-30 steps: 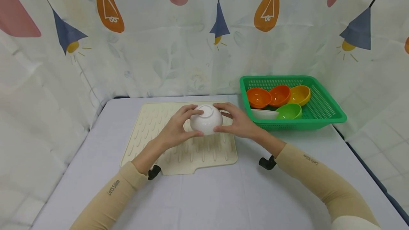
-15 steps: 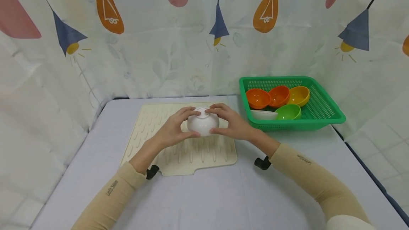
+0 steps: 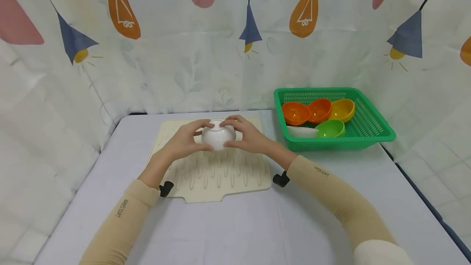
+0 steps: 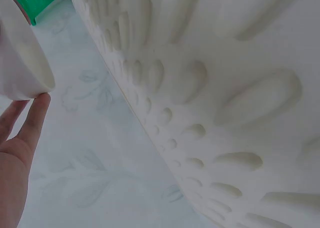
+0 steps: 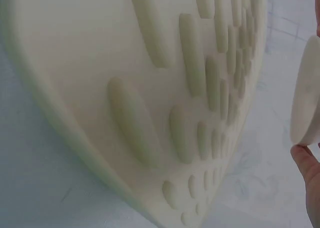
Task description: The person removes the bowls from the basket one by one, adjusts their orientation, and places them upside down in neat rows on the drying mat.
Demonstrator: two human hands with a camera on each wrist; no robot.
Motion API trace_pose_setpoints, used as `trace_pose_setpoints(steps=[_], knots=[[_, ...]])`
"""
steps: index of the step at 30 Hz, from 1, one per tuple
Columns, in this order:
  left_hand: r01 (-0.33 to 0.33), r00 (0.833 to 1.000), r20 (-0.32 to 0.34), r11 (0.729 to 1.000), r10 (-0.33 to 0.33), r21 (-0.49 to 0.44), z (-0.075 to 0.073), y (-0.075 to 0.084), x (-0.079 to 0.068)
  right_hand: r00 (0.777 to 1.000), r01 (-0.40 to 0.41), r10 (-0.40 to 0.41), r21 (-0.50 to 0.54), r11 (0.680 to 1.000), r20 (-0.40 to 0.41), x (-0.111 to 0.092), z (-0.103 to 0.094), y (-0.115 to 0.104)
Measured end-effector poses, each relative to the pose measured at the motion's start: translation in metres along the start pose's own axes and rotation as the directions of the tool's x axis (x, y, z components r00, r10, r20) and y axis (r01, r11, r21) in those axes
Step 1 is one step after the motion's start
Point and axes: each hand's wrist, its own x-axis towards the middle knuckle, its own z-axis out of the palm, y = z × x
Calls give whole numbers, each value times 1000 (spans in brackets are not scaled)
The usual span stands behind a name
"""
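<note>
Both hands hold a white bowl (image 3: 218,138) upside down over the far half of a cream drying mat (image 3: 220,179) with raised ridges. The left hand (image 3: 182,139) grips its left side, fingers near the base ring and thumb lower down by the rim. On the opposite side the right hand (image 3: 247,136) grips it in the same manner. In the left wrist view the bowl's rim (image 4: 42,72) tilts beside the mat's edge, with fingertips touching it. The right wrist view catches the bowl (image 5: 306,97) only partly, and its rim seems apart from the mat.
At the back right stands a green basket (image 3: 338,144) with orange bowls (image 3: 296,113), a yellow bowl (image 3: 343,110), a green bowl (image 3: 331,129) and a white dish (image 3: 302,131). A white cloth (image 3: 243,232) covers the table. A printed curtain (image 3: 165,60) hangs behind.
Both hands have carried the white bowl leftward over the mat. The bowl has tipped so that its base faces more upward. The basket and its contents stay put.
</note>
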Motion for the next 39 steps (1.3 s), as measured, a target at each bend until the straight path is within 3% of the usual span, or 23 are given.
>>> trace_pose_setpoints(steps=[13, 21, 27, 33, 39], knots=[[86, 996, 13, 995, -85, -42, -28, -47, -3, 992, -107, 111, -57, 993, 65, 48, 36, 11], [158, 987, 23, 984, -157, -83, -45, -67, -8, 989, -124, 131, -100, 987, 67, 72, 59, 14], [216, 976, 19, 975, -215, -58, -58, -76, -13, 988, -133, 141, -116, 984, 59, 89, 74, 11], [261, 965, 31, 965, -260, -29, -61, -89, -20, 975, -195, 209, -159, 968, 77, 103, 93, 8], [258, 966, 30, 966, -258, 13, -62, -97, -23, 962, -252, 267, -172, 952, 66, 106, 109, 7]])
